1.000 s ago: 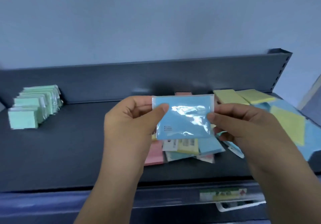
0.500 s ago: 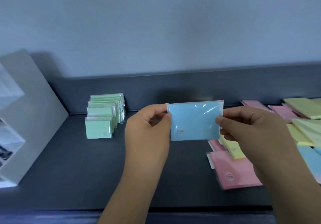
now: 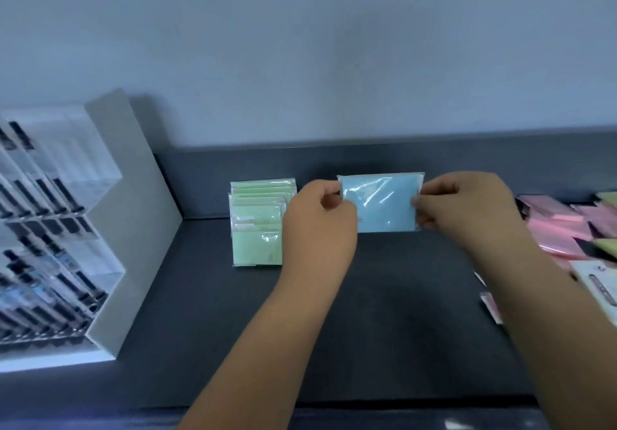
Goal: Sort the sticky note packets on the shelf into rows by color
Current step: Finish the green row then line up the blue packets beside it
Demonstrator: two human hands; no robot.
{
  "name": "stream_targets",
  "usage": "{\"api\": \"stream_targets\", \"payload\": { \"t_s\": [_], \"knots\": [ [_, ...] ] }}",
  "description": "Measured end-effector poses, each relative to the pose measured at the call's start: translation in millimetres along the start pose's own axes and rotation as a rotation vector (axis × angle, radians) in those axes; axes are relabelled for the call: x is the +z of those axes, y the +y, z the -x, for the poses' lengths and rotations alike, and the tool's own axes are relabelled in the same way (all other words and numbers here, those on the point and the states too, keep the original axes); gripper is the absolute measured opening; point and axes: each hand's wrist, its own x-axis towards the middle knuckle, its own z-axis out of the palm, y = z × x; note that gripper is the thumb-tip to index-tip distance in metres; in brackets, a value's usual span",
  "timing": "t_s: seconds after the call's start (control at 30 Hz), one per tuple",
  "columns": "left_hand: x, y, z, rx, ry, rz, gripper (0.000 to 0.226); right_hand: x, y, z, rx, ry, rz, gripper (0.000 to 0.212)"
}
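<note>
A blue sticky note packet (image 3: 384,204) in clear wrap is held upright near the back of the dark shelf (image 3: 384,313). My left hand (image 3: 319,226) pinches its left edge and my right hand (image 3: 464,209) pinches its right edge. Just left of it stands a row of green packets (image 3: 258,222), overlapping from back to front. A loose pile of pink packets (image 3: 557,229) with some yellow-green ones (image 3: 606,246) lies at the right edge of the view.
A white and clear display rack (image 3: 60,229) holding several dark items stands on the shelf's left end. The shelf's back lip (image 3: 367,159) runs behind the packets. A white printed packet (image 3: 597,282) lies at the right, partly behind my right forearm.
Both hands carried the blue packet leftward and toward the back of the shelf, close beside the green row. The view swung left, bringing the display rack fully in and pushing the pile to the edge.
</note>
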Motion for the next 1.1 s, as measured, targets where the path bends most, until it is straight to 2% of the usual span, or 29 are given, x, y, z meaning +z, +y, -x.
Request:
{"api": "stream_targets", "payload": {
  "t_s": [0.17,0.3,0.5,0.83,1.1],
  "knots": [
    [-7.3,-8.0,-31.9,0.019,-0.141,-0.243,0.036,34.9,0.2,-34.6,0.082,0.05,0.057,0.013],
    [-1.4,-13.8,-50.5,-0.001,-0.162,-0.369,0.032,55.2,0.5,-48.7,0.113,0.058,0.13,0.012],
    [9.5,-24.9,-72.0,-0.081,-0.209,-0.389,0.039,76.5,-1.3,-67.3,0.132,0.054,0.176,0.008],
    [17.1,-27.1,-86.2,-0.102,-0.145,-0.447,0.034,83.4,9.3,-87.7,0.137,0.012,0.217,0.02],
    [17.8,-21.6,-83.2,-0.161,-0.166,-0.439,0.034,82.5,13.2,-86.4,0.124,-0.021,0.187,0.025]
  ]
}}
